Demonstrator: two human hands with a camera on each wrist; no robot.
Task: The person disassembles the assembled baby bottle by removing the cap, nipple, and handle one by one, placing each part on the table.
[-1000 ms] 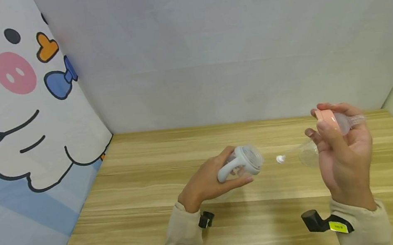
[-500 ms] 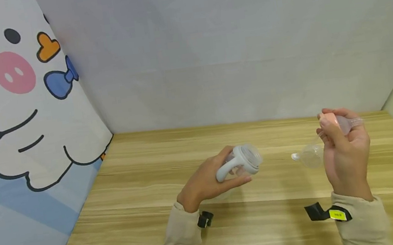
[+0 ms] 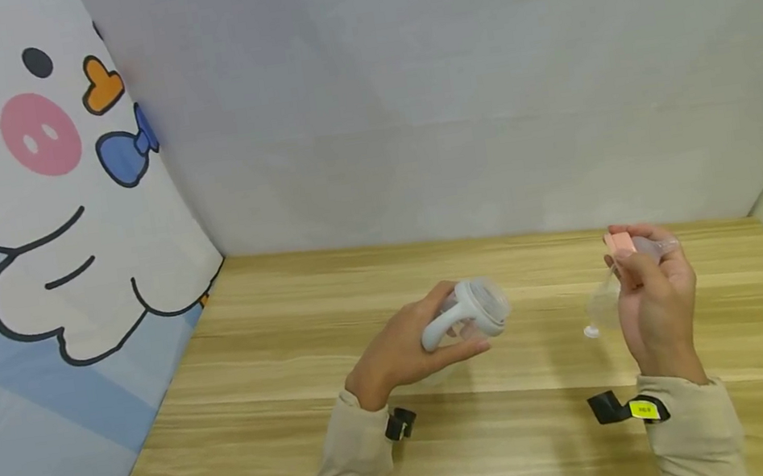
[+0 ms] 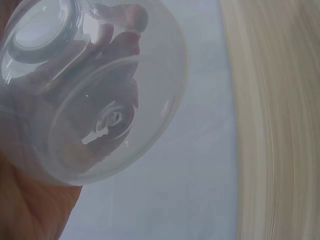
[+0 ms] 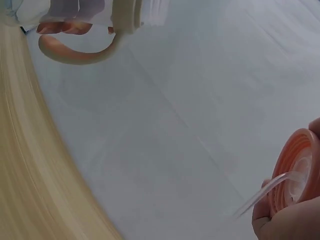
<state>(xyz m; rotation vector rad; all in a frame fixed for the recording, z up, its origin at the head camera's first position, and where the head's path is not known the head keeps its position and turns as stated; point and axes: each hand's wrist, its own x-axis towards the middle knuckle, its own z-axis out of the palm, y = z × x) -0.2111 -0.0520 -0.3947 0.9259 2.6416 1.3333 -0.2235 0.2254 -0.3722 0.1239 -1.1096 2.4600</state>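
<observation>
The left hand (image 3: 400,349) grips a clear bottle (image 3: 486,306) with a light grey collar and handle (image 3: 447,325), its top tilted to the right. In the left wrist view the bottle's transparent base (image 4: 165,75) fills the upper left. The right hand (image 3: 663,312) pinches a pink ring cap (image 3: 620,243) whose translucent teat (image 3: 650,247) points right. From the ring's threaded inside (image 5: 280,175) comes a clear straw (image 5: 265,194); a white tip (image 3: 591,331) shows at lower left. A clear rounded piece (image 3: 604,308) appears beside the right hand; whether it touches the table is unclear.
The wood-grain table (image 3: 236,453) spreads beneath both hands, with a pale grey backdrop (image 3: 443,99) behind it. A cartoon-printed sheet (image 3: 3,202) stands along the left side. Both wrists carry black mounts, the right one (image 3: 606,407) with a yellow label.
The right hand has shifted slightly left and turned with the pink cap. The white tip has swung right and toward the table's front. The left hand and bottle have hardly moved.
</observation>
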